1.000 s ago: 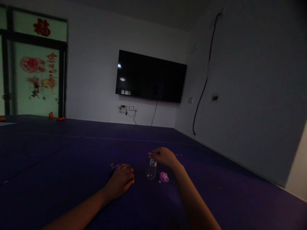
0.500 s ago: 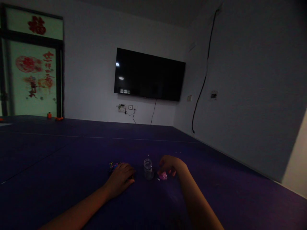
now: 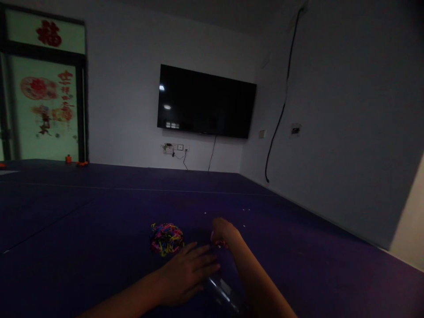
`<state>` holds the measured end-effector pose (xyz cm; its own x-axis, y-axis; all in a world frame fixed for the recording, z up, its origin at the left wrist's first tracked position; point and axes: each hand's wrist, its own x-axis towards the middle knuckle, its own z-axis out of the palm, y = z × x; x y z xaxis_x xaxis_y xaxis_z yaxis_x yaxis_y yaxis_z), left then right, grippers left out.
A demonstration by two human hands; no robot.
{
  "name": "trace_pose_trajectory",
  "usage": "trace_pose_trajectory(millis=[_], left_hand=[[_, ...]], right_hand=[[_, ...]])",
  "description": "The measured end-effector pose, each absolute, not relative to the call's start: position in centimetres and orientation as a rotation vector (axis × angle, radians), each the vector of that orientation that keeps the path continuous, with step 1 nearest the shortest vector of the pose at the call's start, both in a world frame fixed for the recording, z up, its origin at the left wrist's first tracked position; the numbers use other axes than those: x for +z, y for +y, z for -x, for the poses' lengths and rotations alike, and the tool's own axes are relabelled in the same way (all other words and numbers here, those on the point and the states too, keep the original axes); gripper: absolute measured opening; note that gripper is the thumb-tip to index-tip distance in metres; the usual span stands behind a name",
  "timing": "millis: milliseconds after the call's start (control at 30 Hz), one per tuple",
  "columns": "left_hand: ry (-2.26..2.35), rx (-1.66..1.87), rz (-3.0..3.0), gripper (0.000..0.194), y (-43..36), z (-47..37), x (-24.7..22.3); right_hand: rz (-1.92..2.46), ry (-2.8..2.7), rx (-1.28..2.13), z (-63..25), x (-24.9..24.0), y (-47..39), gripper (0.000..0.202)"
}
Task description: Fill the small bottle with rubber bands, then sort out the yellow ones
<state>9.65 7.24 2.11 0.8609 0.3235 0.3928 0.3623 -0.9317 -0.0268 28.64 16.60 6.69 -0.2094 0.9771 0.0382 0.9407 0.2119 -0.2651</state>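
Observation:
My left hand (image 3: pixel 187 273) is flat with its fingers stretched out, its fingertips over the near end of a clear jar (image 3: pixel 227 293). The jar lies tilted over on the purple surface, partly behind my right forearm; whether the fingers touch it, I cannot tell. My right hand (image 3: pixel 224 230) has its fingers curled downward around a pink lid (image 3: pixel 212 236), of which only an edge shows. Left of both hands sits a heap of small multicoloured bands or ties (image 3: pixel 167 239), too fine to make out singly.
Tiny white bits (image 3: pixel 244 210) are scattered beyond my right hand. The purple surface (image 3: pixel 132 207) stretches to the wall, with thin seams across it. Small orange objects (image 3: pixel 68 159) stand at the far left by the door. A black cable (image 3: pixel 280 121) hangs on the right wall.
My left hand has left the coloured heap and moved right and nearer. The jar stood upright and now lies over, closer to me. My right hand has shifted left with the pink lid.

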Motion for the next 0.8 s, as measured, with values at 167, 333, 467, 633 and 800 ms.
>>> trace_pose_trajectory(millis=[167,333,467,633,800], left_hand=[[-0.756,-0.894,2.882,0.05,7.8,-9.7,0.3],[-1.227,-1.462,2.658,0.046,9.9,-8.5,-0.5],[-1.344,-1.662,2.594,0.044,10.4,-8.5,-0.2],[-1.282,-1.75,2.626,0.041,10.2,-8.8,0.0],[-1.251,-1.741,2.641,0.042,10.5,-8.7,-0.2]], right_hand=[[1.847,-2.296,0.382,-28.2,8.5,15.8,0.027],[1.511,-2.265,0.455,-29.1,11.9,15.3,0.03],[1.207,-2.106,0.619,-30.4,13.9,14.9,0.035],[1.039,-2.203,0.893,-30.9,14.5,14.0,0.041],[1.056,-2.285,0.96,-30.5,14.6,13.4,0.047]])
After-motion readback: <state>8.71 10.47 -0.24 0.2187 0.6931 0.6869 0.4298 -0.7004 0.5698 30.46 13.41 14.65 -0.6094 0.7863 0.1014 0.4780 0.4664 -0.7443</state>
